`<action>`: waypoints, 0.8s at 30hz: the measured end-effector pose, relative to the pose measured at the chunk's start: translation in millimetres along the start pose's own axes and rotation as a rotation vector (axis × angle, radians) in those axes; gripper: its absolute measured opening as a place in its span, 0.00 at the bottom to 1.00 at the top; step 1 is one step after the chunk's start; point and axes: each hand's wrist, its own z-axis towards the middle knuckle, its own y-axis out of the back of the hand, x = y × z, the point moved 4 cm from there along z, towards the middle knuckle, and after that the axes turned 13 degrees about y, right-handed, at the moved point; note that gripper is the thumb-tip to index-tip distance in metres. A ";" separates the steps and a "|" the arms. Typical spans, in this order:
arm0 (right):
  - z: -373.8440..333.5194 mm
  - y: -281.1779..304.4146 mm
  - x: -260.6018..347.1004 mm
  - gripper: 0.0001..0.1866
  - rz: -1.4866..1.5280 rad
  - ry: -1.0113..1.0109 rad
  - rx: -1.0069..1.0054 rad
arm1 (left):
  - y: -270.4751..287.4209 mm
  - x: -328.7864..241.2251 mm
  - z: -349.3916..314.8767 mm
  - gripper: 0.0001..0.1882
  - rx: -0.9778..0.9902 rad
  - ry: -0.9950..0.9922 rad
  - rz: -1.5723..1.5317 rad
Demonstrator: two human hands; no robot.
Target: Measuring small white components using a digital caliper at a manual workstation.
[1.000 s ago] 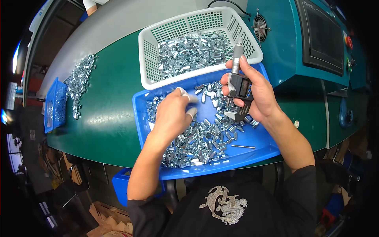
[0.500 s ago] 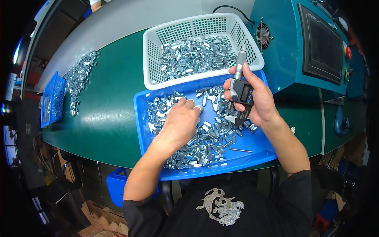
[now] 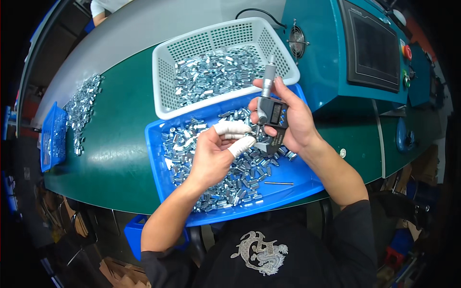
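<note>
My right hand (image 3: pixel 297 122) is wrapped round a digital micrometer (image 3: pixel 274 111), its grey thimble pointing up and away and its frame low, over the blue bin. My left hand (image 3: pixel 213 153), with white covers on thumb and fingers, pinches a small hex metal part (image 3: pixel 254 131) at the micrometer's jaws. The fingertips hide most of that part. Below both hands, the blue bin (image 3: pixel 180 219) holds many short silvery hex parts (image 3: pixel 235 185) like it. A thin metal pin (image 3: pixel 278 183) lies on the bin's bare floor at the right.
Behind the bin stands a white perforated basket (image 3: pixel 165 108) holding more parts. A loose heap of parts (image 3: pixel 82 108) lies at the left beside a small blue basket (image 3: pixel 53 139) on the green table (image 3: pixel 115 168). A teal machine (image 3: pixel 317 62) with a screen stands right. Another person's arm (image 3: pixel 99 18) shows far left.
My left hand has risen from the parts in the blue bin and moved right to the micrometer's jaws, now with a hex part between its fingers. The view has shifted slightly.
</note>
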 end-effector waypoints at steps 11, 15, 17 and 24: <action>1.6 1.5 0.6 0.26 0.041 0.031 0.032 | -2.5 -4.3 -0.6 0.12 0.020 0.084 -0.141; 1.4 1.4 0.5 0.26 0.035 0.033 -0.001 | -1.0 -2.1 0.5 0.12 0.064 0.097 -0.167; 1.0 1.4 0.8 0.26 0.034 0.033 0.005 | -1.0 -1.2 0.8 0.12 0.066 0.098 -0.154; 1.2 0.7 0.9 0.25 0.047 0.029 0.056 | -0.6 -3.5 -3.3 0.12 0.043 0.090 -0.154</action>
